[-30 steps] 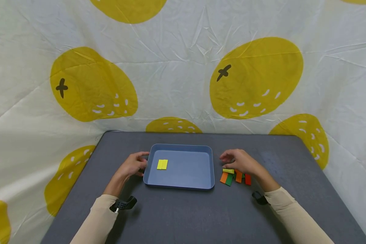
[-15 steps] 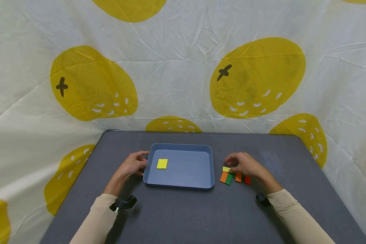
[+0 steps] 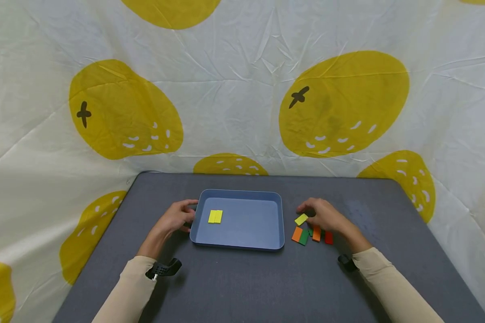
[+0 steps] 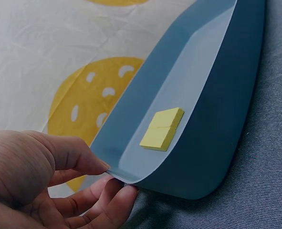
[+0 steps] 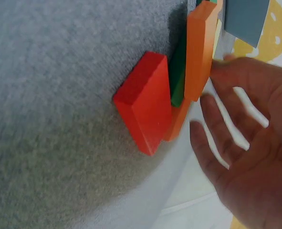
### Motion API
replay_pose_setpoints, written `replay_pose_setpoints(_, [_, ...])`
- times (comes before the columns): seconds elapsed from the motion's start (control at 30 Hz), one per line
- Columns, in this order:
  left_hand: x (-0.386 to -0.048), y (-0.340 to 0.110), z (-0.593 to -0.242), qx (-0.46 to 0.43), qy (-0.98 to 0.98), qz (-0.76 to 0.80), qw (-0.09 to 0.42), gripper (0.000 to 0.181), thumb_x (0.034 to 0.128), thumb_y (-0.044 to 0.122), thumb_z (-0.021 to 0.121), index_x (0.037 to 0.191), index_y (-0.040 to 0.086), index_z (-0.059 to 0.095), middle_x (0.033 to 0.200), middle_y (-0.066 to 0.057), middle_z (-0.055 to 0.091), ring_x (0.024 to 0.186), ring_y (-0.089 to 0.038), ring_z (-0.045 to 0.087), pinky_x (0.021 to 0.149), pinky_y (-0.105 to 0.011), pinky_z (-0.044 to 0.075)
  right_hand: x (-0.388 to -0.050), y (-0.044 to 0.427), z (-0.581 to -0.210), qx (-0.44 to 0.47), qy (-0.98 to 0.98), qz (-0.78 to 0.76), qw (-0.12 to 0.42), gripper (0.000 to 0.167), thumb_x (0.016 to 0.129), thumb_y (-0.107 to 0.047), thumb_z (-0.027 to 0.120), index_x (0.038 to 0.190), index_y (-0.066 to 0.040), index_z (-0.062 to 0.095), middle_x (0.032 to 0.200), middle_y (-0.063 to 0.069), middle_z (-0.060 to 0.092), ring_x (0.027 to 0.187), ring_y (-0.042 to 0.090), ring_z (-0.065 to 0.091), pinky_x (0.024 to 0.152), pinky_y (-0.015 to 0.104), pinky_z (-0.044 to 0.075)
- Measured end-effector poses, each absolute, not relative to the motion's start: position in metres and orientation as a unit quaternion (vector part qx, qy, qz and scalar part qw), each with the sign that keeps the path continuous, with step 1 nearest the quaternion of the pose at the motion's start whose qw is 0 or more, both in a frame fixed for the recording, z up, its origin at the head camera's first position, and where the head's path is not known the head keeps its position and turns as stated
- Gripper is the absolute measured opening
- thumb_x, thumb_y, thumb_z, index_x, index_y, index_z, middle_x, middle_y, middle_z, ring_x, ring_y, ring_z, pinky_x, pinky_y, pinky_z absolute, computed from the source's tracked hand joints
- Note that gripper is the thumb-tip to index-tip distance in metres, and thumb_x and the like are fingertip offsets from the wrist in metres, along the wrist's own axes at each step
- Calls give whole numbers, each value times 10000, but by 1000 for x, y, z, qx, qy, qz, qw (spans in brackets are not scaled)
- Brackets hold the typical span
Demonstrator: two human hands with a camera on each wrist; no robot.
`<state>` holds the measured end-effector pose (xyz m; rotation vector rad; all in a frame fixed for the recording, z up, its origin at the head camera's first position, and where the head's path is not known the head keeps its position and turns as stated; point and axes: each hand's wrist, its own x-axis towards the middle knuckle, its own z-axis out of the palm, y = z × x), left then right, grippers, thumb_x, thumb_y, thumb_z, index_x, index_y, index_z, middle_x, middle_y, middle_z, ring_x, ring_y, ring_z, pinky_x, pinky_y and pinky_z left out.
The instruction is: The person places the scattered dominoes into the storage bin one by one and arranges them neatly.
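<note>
My left hand [image 3: 176, 220] pinches the left rim of the blue-grey tray [image 3: 246, 246]; in the left wrist view the thumb lies on one side of the rim and the curled fingers on the other. Two yellow blocks [image 3: 215, 216] [image 4: 162, 129] lie side by side in the tray's left part. To the right of the tray, my right hand [image 3: 325, 216] pinches another yellow block [image 3: 301, 219], tilted, over the loose pile. In the right wrist view that block is mostly hidden behind an orange block [image 5: 199, 52].
Several blocks lie on the dark table [image 3: 242, 287] right of the tray: an orange [image 3: 297, 234] beside a green one [image 3: 303, 237], another orange [image 3: 316, 233], and a red one [image 3: 328, 237]. A white cloth [image 3: 234, 121] with yellow fruit shapes hangs behind.
The right hand has reached the yellow block on the pile, taken hold of it, and turned and lifted it slightly. The left hand and the tray have stayed in place.
</note>
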<state>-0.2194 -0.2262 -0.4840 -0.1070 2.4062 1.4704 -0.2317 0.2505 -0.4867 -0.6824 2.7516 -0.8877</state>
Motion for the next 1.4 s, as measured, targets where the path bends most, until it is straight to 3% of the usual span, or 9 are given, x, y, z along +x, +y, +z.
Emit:
replay_pose_setpoints(0.13, [-219, -226, -484, -40, 842, 513, 160, 575, 938, 1, 579, 1501, 46, 474, 1107, -225, 610, 899, -292, 621, 615, -378, 586, -231, 247, -484, -172, 945, -269, 64, 276, 888, -152, 764, 1134, -34, 722, 1081, 105, 699, 1010, 301, 653, 863, 511, 527])
replay_pose_setpoints(0.3, [-219, -226, -484, -41, 842, 515, 159, 579, 933, -3, 579, 1500, 42, 474, 1107, -228, 607, 894, -289, 618, 610, -378, 586, -232, 245, -486, -147, 956, -241, 86, 500, 808, -378, 850, 1146, -36, 713, 1001, 71, 667, 896, 210, 613, 764, 440, 532])
replay_pose_setpoints(0.7, [-218, -226, -484, -41, 844, 512, 158, 571, 949, 4, 564, 1509, 51, 466, 1104, -233, 608, 900, -307, 631, 629, -385, 587, -233, 248, -489, -191, 949, -239, 76, 414, 825, -214, 844, 1169, -24, 714, 1128, 123, 669, 1037, 303, 646, 902, 529, 521])
replay_pose_setpoints(1.4, [-220, -225, -483, -48, 842, 513, 162, 580, 939, 1, 571, 1507, 66, 474, 1102, -216, 604, 893, -294, 652, 632, -386, 589, -233, 251, -490, -203, 948, -238, 59, 408, 842, -226, 826, 1178, -18, 721, 1090, 109, 652, 998, 285, 643, 864, 514, 532])
